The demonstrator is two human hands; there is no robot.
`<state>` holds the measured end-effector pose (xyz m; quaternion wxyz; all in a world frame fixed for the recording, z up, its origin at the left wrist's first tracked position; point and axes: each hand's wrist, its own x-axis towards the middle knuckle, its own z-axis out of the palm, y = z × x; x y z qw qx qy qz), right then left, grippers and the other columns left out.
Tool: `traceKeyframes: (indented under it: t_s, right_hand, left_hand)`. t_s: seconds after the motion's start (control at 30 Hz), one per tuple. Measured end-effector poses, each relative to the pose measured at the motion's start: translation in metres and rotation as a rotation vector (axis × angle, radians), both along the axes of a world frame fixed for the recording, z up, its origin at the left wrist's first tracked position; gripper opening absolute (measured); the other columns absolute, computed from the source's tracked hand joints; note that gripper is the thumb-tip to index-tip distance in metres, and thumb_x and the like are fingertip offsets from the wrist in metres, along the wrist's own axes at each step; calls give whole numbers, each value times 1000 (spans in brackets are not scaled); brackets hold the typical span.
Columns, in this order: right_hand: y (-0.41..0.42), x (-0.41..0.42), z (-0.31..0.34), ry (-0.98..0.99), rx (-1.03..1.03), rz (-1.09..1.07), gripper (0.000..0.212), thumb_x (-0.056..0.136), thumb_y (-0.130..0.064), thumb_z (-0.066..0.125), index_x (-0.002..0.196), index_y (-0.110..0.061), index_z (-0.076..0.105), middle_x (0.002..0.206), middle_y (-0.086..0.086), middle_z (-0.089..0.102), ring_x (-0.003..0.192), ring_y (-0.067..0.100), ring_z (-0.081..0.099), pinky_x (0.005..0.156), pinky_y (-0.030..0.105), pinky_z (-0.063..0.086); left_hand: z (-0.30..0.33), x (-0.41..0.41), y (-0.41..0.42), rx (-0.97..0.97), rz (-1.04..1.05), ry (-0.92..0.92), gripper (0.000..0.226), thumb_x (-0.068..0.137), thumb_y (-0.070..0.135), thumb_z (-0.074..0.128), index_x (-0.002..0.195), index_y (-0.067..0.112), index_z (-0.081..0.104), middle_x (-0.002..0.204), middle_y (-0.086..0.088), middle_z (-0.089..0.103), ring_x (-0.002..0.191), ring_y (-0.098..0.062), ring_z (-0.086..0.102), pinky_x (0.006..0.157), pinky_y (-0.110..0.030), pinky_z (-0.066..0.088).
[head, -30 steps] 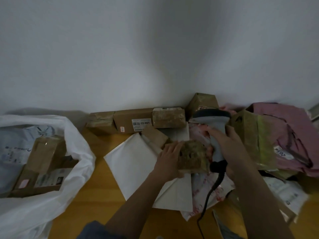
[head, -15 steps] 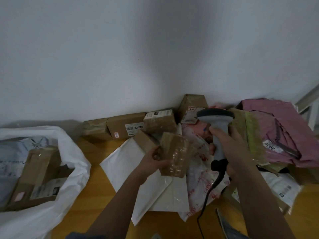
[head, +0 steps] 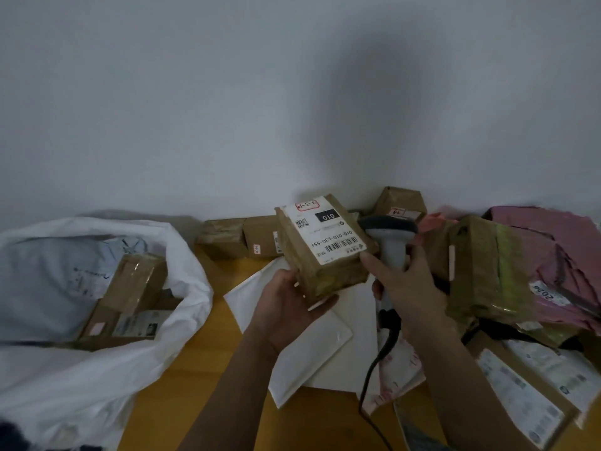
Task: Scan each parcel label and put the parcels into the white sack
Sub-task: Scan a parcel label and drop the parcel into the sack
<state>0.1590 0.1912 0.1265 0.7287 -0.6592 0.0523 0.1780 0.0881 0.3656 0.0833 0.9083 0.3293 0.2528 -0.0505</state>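
Sack (head: pixel 182 288) at left holds some boxes | left hand (head: pixel 286 307) fingers hold box (head: pixel 322 252), label up | right hand (head: pixel 406 281) grips scanner (head: pixel 390 242) | many parcels (head: pixel 481 265) at right remain

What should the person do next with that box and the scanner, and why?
Probably tip the scanner down at the barcode. The left hand holds the brown box with its white label face up, and the right hand grips the scanner just beside it, aimed past it.
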Motion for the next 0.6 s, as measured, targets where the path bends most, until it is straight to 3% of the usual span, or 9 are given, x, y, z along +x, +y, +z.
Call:
traceKeyframes:
  t_s: [0.07,0.17,0.27,0.33,0.43,0.5,0.6]
  right_hand:
    - [2,-4,-1,-31,-14,10,32,84,-22,74,102,-30,49,86,5,61,52,6,56,49,18,51]
    - [1,-8,-2,-47,-12,15,39,83,-13,74,111,-22,47,86,7,59,59,13,56,55,25,52]
    - [0,-10,-6,-93,-64,26,43,82,-2,72,111,-20,45,85,9,58,60,15,56,59,30,52]
    - [-1,-11,-7,-132,-97,32,44,82,2,69,109,-21,43,84,6,57,59,14,56,58,30,54]
    - [-3,-13,-7,-160,-113,28,48,82,-1,71,115,-20,41,86,2,57,63,13,58,59,27,55]
    - [-2,-15,-9,-155,-100,28,54,81,-6,75,118,-23,40,93,1,58,73,16,61,66,31,57]
    - [4,-22,-15,-115,4,2,63,77,-16,80,124,-24,40,108,7,59,85,19,61,67,30,55]
  left_hand:
    - [3,-6,1,31,1,-8,48,87,20,47,133,11,58,132,-18,60,122,-35,57,96,-49,51]
    - [4,-15,-2,153,-22,-21,53,78,11,58,130,16,57,121,-15,65,108,-31,63,88,-44,54]
    - [5,-20,-6,145,15,-77,71,71,3,60,138,22,47,126,-18,63,115,-37,59,93,-48,53]
    - [11,-22,-9,102,16,-126,61,79,19,61,139,20,48,134,-18,58,123,-37,55,104,-52,44]
    - [17,-21,-13,171,7,-39,58,86,49,59,138,24,50,134,-11,60,125,-31,56,106,-51,43]
    - [20,-18,-16,212,38,28,60,85,45,62,139,22,48,133,-10,61,123,-30,57,103,-50,47]
    - [23,-15,-18,158,219,93,37,94,25,60,128,12,57,123,-14,63,115,-32,59,97,-49,51]
